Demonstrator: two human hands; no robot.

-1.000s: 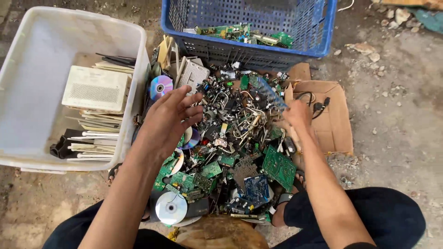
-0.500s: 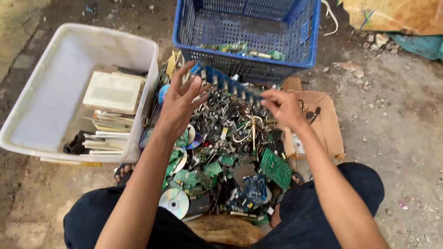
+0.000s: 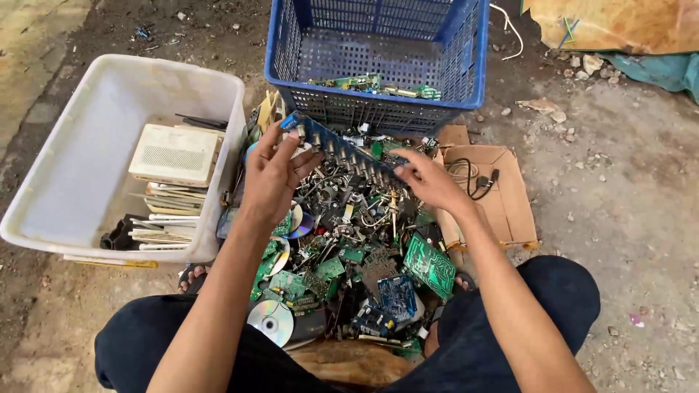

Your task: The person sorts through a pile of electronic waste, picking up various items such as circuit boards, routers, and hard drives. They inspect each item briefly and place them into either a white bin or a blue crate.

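Both hands hold one long blue circuit board (image 3: 342, 151) above a heap of electronic scrap (image 3: 349, 247). The left hand (image 3: 273, 175) grips the upper left end of the board, fingers curled around its edge with the thumb on the near side. The right hand (image 3: 429, 182) grips the lower right end, fingers closed over the edge. The board runs at a slant from upper left to lower right, with a row of small metal connectors along it. It is raised clear of the heap, just in front of the blue plastic crate (image 3: 466, 65).

The crate stands beyond the heap and contains a few green circuit boards (image 3: 364, 82) on its floor. A white plastic tub (image 3: 87, 131) stands to the left of the heap; it holds a white flat device (image 3: 175, 154) and stacked flat items below it. A torn cardboard box (image 3: 502, 196) lies to the right with a black cable (image 3: 477, 182) on it. A shiny disc (image 3: 271, 320) lies at the near left edge of the heap. A green circuit board (image 3: 429, 266) lies at the near right side of the heap
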